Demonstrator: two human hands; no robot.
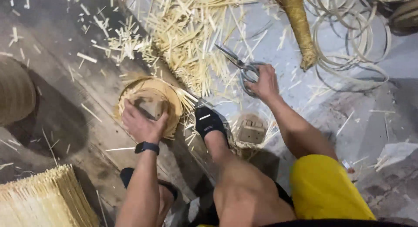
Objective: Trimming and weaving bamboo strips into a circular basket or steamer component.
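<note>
My left hand (pixel 141 122) rests on a round woven basket base (pixel 150 104) lying on the floor, fingers spread over its wooden middle block. A black watch sits on that wrist. My right hand (pixel 263 84) grips the handles of a pair of metal scissors (pixel 238 63), whose blades point up and to the left, resting near the floor. My foot in a black sock (pixel 209 121) presses down between the two hands, beside the basket base.
Cut straw-coloured splints (pixel 187 40) litter the floor ahead. A second wooden block with splints (pixel 251 131) lies by my right leg. Coiled cane strips (pixel 348 48) and a wrapped bundle (pixel 300 26) lie at upper right. A bundle of sticks (pixel 43 201) is at lower left.
</note>
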